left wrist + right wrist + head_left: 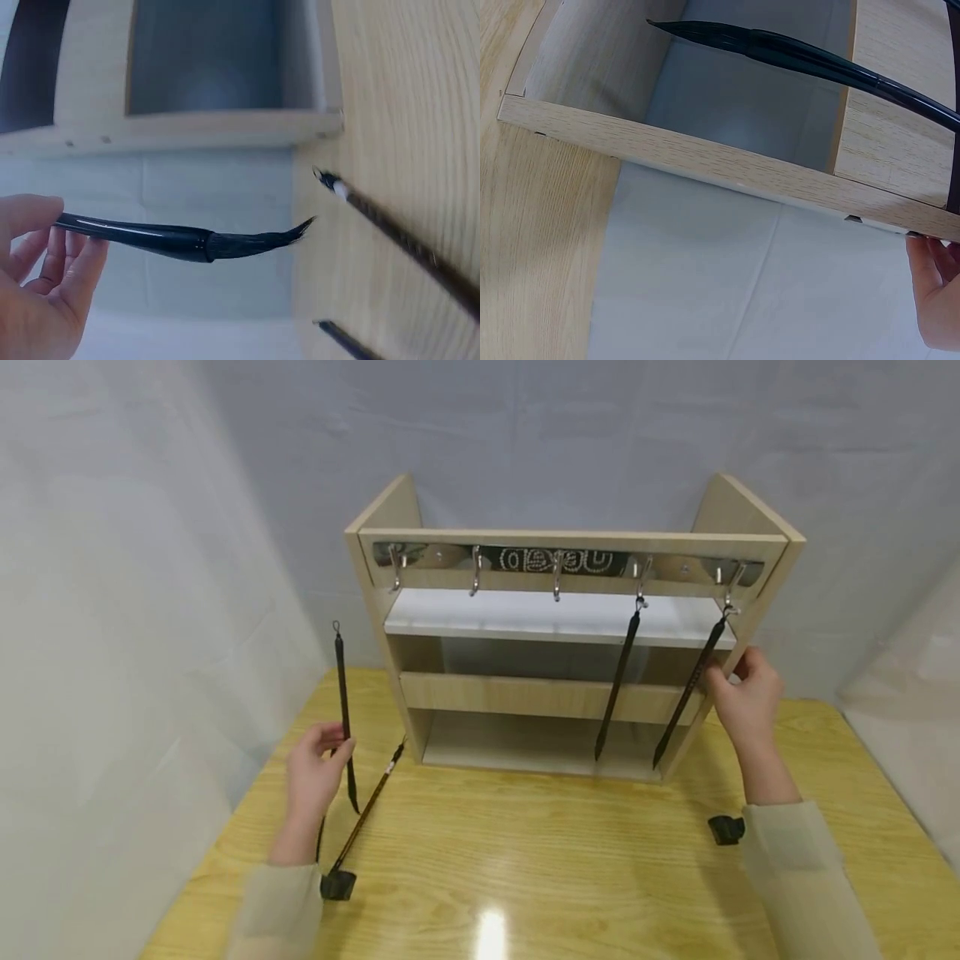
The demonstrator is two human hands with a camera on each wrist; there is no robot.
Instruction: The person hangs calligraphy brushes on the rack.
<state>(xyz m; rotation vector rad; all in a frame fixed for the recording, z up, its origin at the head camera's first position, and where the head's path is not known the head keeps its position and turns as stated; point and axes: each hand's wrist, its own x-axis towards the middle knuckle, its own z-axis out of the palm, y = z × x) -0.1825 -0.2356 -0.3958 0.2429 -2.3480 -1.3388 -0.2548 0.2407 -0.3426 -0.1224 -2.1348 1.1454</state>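
My left hand point(315, 768) pinches a black calligraphy brush point(342, 685) between thumb and fingers. The brush stands nearly upright, hanging loop up, and its curved dark bristle tip shows in the left wrist view. At the right side of a light wooden shelf unit point(510, 692), my right hand point(750, 702) has its fingertips against the side panel point(735, 166). Two more dark brushes hang by their loops from the two rightmost hooks: one brush point(618, 685) and, beside the right hand, another brush point(690, 693). The three hooks to the left hold nothing.
A brown brush point(371, 802) slants on a small black rest point(338, 885) at the left of the wooden table point(540, 852). Beside it lies another dark brush point(349, 341). A second black rest point(726, 830) sits by the right sleeve. Pale cloth point(150, 568) surrounds the table.
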